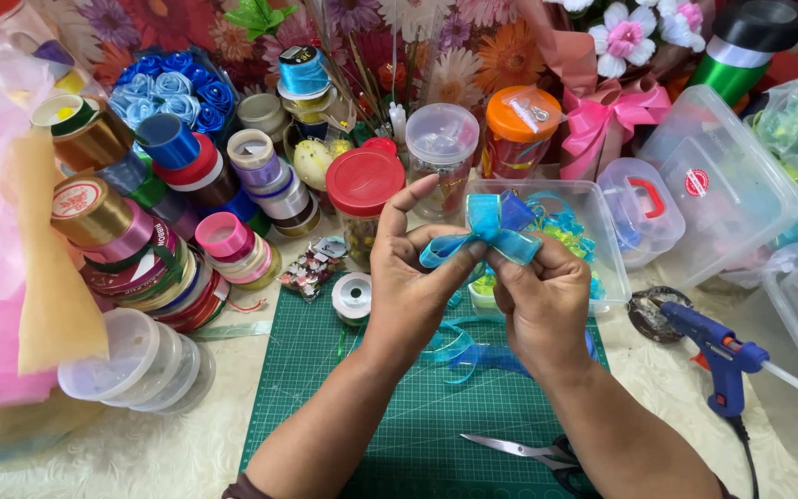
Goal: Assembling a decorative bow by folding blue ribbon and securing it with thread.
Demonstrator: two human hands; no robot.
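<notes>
Both my hands are raised over a green cutting mat (399, 416), pinching a sheer blue ribbon bow (496, 226) between them. My left hand (410, 277) grips the bow's left loop and centre with thumb and fingers. My right hand (539, 296) holds the bow's right side from below. More blue ribbon (459, 351) trails loosely on the mat beneath my hands.
Scissors (533, 455) lie at the mat's near edge. A blue glue gun (718, 351) rests at right. Stacked ribbon spools (150, 249) crowd the left; jars (362, 199) and clear plastic boxes (722, 194) stand behind. A small thread spool (353, 296) sits on the mat.
</notes>
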